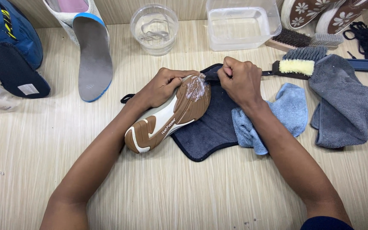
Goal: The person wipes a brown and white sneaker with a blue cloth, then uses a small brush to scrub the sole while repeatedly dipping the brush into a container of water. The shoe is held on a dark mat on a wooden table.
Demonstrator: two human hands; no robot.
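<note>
Left hand curled around a shoe lying sole-up on a dark towel, right hand fisted tight on a brush touching the foamy toe, blue cloth beside, wooden table beneath

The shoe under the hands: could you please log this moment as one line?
left hand: holds shoe sole-up | right hand: grips small brush at foamy toe | under: dark towel | beside: blue cloth
</note>
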